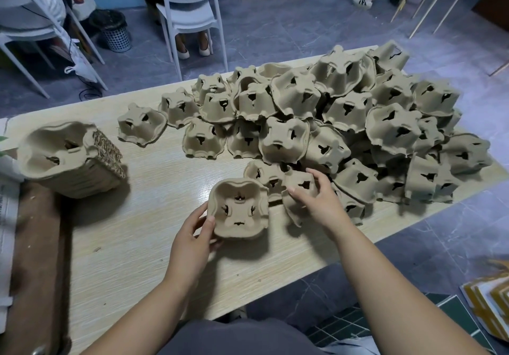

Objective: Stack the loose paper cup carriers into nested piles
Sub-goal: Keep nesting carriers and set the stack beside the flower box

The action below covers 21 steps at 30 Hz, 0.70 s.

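Carrier (238,208) hollow side up

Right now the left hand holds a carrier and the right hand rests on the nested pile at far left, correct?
No: the head view shows the right hand gripping a loose carrier at the heap, not resting on the nested pile.

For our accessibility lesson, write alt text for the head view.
A person's left hand holds an upturned cup carrier while the right hand grips a second carrier beside a loose heap on a table. A nested pile lies left.
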{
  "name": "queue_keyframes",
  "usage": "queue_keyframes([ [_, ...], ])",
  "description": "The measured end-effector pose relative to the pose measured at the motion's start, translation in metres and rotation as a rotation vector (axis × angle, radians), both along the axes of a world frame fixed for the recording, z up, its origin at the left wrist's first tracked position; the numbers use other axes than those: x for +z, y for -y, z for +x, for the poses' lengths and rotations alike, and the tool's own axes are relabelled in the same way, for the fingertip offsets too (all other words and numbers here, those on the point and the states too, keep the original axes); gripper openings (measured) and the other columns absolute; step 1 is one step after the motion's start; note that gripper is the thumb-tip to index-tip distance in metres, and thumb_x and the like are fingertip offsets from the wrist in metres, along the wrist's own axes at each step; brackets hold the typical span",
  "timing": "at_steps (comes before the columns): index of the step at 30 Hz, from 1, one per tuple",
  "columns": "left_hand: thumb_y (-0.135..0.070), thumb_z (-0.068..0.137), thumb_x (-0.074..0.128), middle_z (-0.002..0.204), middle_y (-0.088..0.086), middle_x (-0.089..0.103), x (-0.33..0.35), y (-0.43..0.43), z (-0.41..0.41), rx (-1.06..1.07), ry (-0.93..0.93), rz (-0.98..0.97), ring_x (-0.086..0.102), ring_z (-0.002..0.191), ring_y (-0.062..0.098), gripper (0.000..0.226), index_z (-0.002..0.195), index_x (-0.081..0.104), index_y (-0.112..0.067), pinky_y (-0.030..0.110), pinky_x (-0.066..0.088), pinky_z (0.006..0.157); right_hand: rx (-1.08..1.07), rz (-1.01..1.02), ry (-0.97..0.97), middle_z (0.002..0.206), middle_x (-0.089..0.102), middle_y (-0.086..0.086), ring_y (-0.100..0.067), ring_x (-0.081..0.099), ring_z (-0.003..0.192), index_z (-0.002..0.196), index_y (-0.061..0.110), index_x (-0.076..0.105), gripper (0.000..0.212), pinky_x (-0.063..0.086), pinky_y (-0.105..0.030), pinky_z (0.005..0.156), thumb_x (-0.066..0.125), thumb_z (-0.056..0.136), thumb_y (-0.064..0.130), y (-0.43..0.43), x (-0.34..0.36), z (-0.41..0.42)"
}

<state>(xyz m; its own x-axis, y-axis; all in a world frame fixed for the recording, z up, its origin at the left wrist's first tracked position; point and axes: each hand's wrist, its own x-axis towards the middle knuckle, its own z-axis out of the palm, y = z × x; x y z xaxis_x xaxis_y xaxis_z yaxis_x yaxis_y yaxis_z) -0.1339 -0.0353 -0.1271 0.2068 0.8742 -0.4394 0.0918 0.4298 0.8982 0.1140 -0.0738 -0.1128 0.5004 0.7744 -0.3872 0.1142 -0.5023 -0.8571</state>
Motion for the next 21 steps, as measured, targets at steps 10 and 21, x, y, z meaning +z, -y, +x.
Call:
queue_keyframes([
  [10,-0.02,0.097,0.052,0.114,-0.002,0.065,0.008,-0.001,0.005,-0.093,-0.012,0.041,0.071,0.088,0.013,0.028,0.109,0.058,-0.044,0.017,0.055,0.066,-0.111,0.148,-0.328,0.114,0.057,0.007,0.001,0.062,0.089,0.132,0.035,0.044,0.048,0.048,-0.015,0.072,0.055,0.092,0.01,0.019,-0.005,-0.011],
  [21,-0.029,0.095,0.055,0.116,-0.011,0.065,0.008,-0.001,0.002,-0.171,-0.11,0.107,0.068,0.092,0.008,0.03,0.113,0.058,-0.052,0.027,0.054,0.081,-0.061,0.012,0.258,0.127,0.036,0.006,-0.008,0.039,0.115,0.122,0.024,0.044,0.064,0.032,-0.023,0.095,0.076,0.072,0.046,0.01,0.017,-0.032],
])
